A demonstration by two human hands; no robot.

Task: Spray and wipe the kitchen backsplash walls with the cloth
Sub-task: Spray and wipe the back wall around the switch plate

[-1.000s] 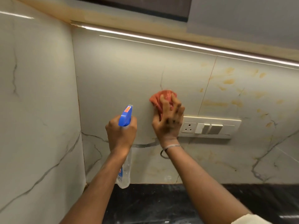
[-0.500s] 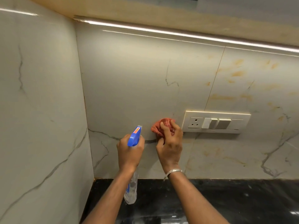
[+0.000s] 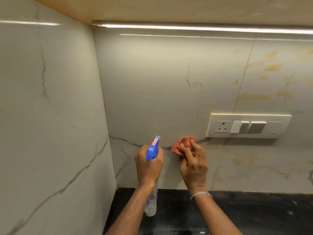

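Note:
My left hand grips a clear spray bottle with a blue trigger head, nozzle pointed at the back wall. My right hand holds a bunched red cloth pressed against the marble backsplash, low on the wall and just left of the socket plate. The bottle's body hangs down behind my left wrist. Orange-yellow stains mark the right-hand tile.
A cream switch and socket plate is mounted on the back wall right of the cloth. A side wall meets the back wall at the corner on the left. Black stone countertop runs below. A light strip glows under the cabinet above.
My right hand has wiped the cloth down the wall, from beside the socket's top to below its lower left corner. The left hand with the bottle moved lower and rightward in view.

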